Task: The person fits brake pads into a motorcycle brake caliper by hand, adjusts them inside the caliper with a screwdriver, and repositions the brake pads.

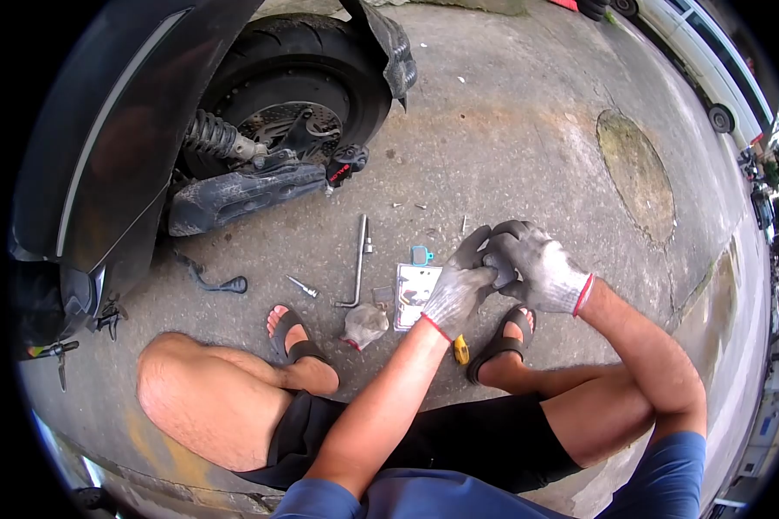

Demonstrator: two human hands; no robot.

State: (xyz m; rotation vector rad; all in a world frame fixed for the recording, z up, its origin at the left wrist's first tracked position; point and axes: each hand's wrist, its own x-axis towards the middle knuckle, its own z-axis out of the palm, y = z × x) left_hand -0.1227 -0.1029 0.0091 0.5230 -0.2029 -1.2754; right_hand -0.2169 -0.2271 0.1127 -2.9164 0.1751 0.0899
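Observation:
My left hand (465, 285) and my right hand (537, 264), both in grey-coated work gloves with red cuffs, meet above the ground. Their fingers close around a small flat grey part (498, 270), mostly hidden, so its exact kind is unclear. Just left of the hands lies a blue brake pad (421, 255), with a printed packaging card (415, 292) below it, partly behind my left wrist. Small bolts (398, 205) and a thin pin (465, 223) rest on the concrete farther out.
A scooter's rear wheel (303, 69) and brake caliper (346, 166) stand at upper left. On the ground lie an L-shaped wrench (360, 259), a socket bit (302, 286), a spare glove (365, 326), a yellow tool (461, 349) and a black curved part (212, 277).

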